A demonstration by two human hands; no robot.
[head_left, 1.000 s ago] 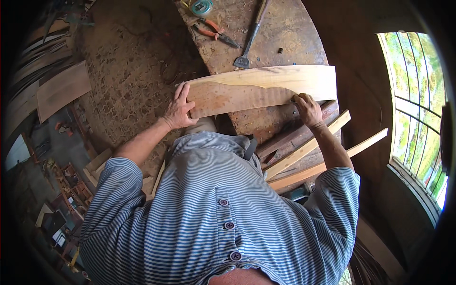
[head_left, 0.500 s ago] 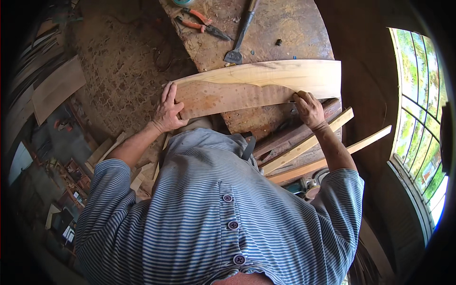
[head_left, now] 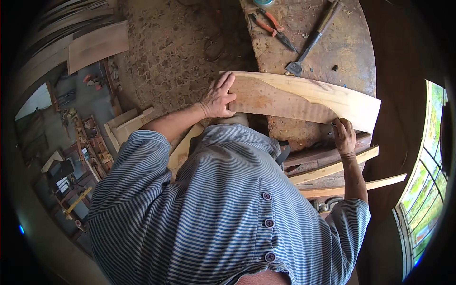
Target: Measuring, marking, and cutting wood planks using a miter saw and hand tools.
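Note:
A long pale wooden board (head_left: 358, 107) lies across the near part of the workbench, its left end overhanging. On top rests a thin brown wooden template (head_left: 270, 97) with a wavy far edge. My left hand (head_left: 218, 97) is closed round the left end of both, fingers on top at the corner. Near the template's tapered right end, my right hand (head_left: 345, 137) has its fingers pinched together against the edge. A small thin object may be between them, but I cannot make it out.
Orange-handled pliers (head_left: 274, 31), a wooden-handled chisel (head_left: 311, 42) and a small dark lump (head_left: 335, 68) lie on the workbench (head_left: 351, 28). Wooden strips (head_left: 337, 168) stick out beneath my right forearm. Wood pieces (head_left: 126, 123) and a brown sheet (head_left: 97, 45) are at the left; a barred window (head_left: 425, 180) is at the right.
The whole view has turned, so bench, board and hands appear farther right and the board slants down to the right. Both hands keep about the same places on the board and template.

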